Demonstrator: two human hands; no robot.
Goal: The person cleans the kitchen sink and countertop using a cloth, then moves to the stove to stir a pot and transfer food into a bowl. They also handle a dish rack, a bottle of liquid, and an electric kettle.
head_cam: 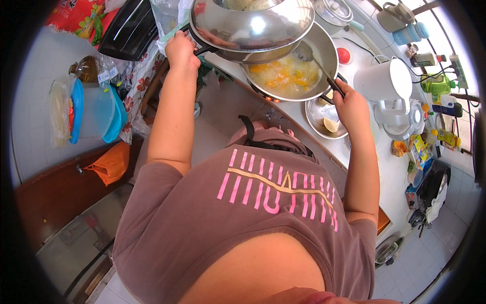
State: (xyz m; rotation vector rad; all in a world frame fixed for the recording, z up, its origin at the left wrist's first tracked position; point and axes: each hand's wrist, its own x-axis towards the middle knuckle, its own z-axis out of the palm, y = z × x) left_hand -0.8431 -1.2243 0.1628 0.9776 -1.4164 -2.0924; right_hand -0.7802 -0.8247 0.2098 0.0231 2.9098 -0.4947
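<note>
At the top of the view my left hand [181, 51] grips the black side handle of a steel steamer tier. A shiny domed lid [250, 28] with a glass window covers that tier, which overlaps the far left part of a wide pan [329, 49]. Yellow-orange chunks, perhaps pumpkin, [281, 78] lie in bubbling, pale liquid in the pan. My right hand [351, 108] holds the black handle of a metal ladle [303, 52], whose head rests in the liquid at the far side. One of the pan's black handles sits just beside my right fingers.
Red lights glow on the cooker [272, 100] under the pan. A steel bowl [322, 131] with pale cut pieces sits at the counter's front edge. Right of the pan stand a tomato [343, 56], a white jug [383, 79] and several bottles. A black appliance [131, 30] is upper left.
</note>
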